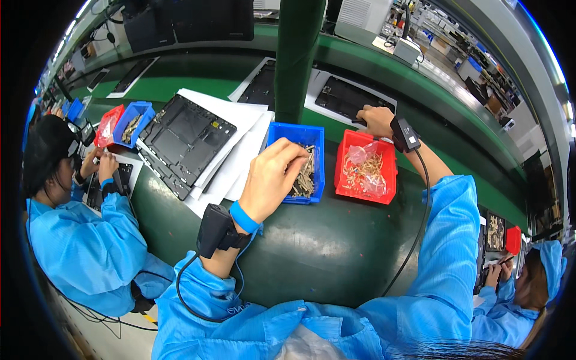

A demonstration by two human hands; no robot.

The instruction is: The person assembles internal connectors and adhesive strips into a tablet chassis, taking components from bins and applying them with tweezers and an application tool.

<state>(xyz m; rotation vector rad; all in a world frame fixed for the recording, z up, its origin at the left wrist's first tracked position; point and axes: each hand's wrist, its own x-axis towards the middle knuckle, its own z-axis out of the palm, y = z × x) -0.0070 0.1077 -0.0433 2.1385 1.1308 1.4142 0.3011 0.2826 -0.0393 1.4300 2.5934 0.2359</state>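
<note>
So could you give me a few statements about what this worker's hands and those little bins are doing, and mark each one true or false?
1. The left hand reaches into the blue bin of small metal parts. True.
2. The right hand rests in the red bin. False: it is beyond that bin, on the edge of a dark flat panel.
3. The red bin holds clear bags of small parts. True.
4. Both wrists are bare. False: each carries a black strapped device with a cable.
5. The blue bin sits to the right of the red one. False: it sits to its left.
</note>
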